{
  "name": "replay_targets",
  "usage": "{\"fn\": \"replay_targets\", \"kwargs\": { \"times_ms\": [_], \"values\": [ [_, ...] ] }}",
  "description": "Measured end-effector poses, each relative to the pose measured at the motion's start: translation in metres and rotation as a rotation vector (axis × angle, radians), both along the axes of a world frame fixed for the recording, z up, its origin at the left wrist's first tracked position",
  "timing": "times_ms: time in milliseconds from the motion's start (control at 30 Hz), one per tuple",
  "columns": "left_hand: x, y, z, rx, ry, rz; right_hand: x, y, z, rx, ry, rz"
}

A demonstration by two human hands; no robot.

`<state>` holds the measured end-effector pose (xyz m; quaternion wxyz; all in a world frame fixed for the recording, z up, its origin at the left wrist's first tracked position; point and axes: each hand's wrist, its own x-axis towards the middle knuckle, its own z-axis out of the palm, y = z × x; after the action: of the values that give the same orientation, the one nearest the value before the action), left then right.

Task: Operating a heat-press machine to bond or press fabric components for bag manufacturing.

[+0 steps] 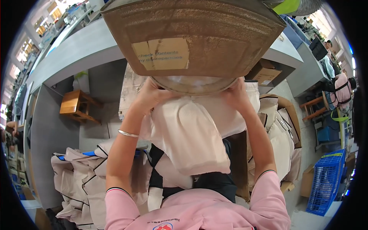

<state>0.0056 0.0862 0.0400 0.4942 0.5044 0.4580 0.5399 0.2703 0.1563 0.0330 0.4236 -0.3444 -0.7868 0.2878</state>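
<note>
1. Above my lap, both my arms are raised toward a large brown cardboard box [191, 34] that fills the top of the view, tilted so its opening faces down.
2. My left hand [147, 96] is at the box's lower left rim, its fingers curled tight around a cream fabric bundle [191, 134] just under the opening.
3. My right hand [237, 95] mirrors it at the lower right rim, fingers likewise clenched on the top edge of the same bundle.
4. I cannot tell whether my fingertips also touch the box rim; they are hidden in the cloth.
5. That cream fabric bundle hangs from the box mouth down between my forearms, its lower end resting near my chest.
6. I wear a silver bracelet [128, 133] on my left wrist and pink sleeves.
7. At my left lies a heap of cream garments with dark trim [80, 172].
8. To my right, an open carton [281, 130] holds more cream pieces.
9. Farther right stands a blue plastic crate [326, 180].
10. A small wooden stool [76, 105] sits on the floor at upper left, beside a grey table [76, 50].
</note>
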Motion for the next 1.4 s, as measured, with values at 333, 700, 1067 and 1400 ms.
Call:
{"fn": "replay_targets", "kwargs": {
  "times_ms": [333, 700, 1067, 1400],
  "values": [
    [0.017, -0.053, -0.018, -0.123, 0.429, -0.191, 0.098, -0.072, 0.022, 0.319, -0.595, -0.327],
    [0.084, -0.04, -0.006, 0.255, 0.823, -0.354, 0.242, -0.064, 0.022, 0.601, -0.73, -0.588],
    [0.136, -0.055, -0.001, 0.384, 0.741, -0.359, -0.012, -0.191, -0.07, 0.389, -0.717, 0.159],
    [0.028, -0.184, -0.074, 0.288, 0.993, -0.486, 0.04, -0.189, -0.041, 0.365, -0.571, 0.001]
  ]
}}
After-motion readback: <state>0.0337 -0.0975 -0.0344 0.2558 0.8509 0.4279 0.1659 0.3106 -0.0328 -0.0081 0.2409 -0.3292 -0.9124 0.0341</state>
